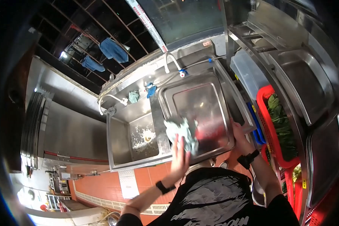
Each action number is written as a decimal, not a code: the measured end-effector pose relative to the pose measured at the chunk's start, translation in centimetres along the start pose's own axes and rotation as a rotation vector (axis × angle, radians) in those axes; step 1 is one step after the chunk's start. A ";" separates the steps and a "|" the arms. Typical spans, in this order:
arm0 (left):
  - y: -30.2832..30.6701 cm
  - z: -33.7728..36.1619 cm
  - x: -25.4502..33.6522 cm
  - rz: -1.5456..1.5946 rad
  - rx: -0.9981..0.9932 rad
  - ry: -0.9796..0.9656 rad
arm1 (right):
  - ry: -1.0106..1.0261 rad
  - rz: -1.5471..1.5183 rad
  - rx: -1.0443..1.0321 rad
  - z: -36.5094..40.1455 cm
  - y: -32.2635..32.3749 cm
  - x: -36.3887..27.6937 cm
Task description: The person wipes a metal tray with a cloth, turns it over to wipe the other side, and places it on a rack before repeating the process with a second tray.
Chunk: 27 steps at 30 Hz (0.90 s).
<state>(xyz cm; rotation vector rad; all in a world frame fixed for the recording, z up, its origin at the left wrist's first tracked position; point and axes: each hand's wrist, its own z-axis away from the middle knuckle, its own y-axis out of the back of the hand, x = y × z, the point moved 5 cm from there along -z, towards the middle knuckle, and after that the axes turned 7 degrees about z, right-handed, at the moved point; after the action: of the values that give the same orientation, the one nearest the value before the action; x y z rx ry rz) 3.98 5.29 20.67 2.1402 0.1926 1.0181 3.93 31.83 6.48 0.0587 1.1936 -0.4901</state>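
A large rectangular metal tray (199, 98) lies tilted across the right part of the sink. My left hand (180, 160) presses a pale green cloth (182, 136) against the tray's near left area, its fingers on the cloth and slightly blurred. At the tray's right edge, near its lower corner, my right hand (240, 135) grips the rim; part of its fingers is hidden. Both wrists wear a dark band.
The left sink basin (120, 141) has white bits around its drain. Two taps, one the white tap (172, 62), rise behind. Another cloth (133, 96) and a scrubber (111, 110) lie on the back ledge. To the right, a rack holds metal trays (326, 150) and a red basket (265, 113) of greens.
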 end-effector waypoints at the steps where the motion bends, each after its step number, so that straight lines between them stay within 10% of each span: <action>1: 1.3 -2.2 -0.7 -0.042 0.066 0.041 | 0.037 0.030 0.002 -0.2 -0.1 -0.6; 5: 8.6 -12.4 -2.8 0.035 0.466 -0.071 | 0.200 0.157 0.033 -0.3 -1.0 -2.1; 8: 10.2 -15.6 -4.9 0.319 0.413 0.052 | 0.098 -0.079 -0.088 0.2 -1.6 -1.8; 20: 3.2 -2.7 -1.9 -0.093 0.337 0.067 | 0.195 -0.377 0.128 2.9 -2.5 -12.4; 24: 3.2 0.3 -6.3 0.083 0.009 0.516 | 0.347 -0.150 0.225 3.1 -2.4 -14.1; 27: 7.2 -0.1 -5.5 0.281 0.444 0.299 | 0.433 -0.164 0.202 3.7 -3.1 -15.2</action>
<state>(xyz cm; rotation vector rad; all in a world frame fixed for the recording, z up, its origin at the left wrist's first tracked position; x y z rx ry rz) -0.99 -2.13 22.32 2.4456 0.2877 1.5822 1.74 33.08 22.24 0.2522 1.5763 -0.7677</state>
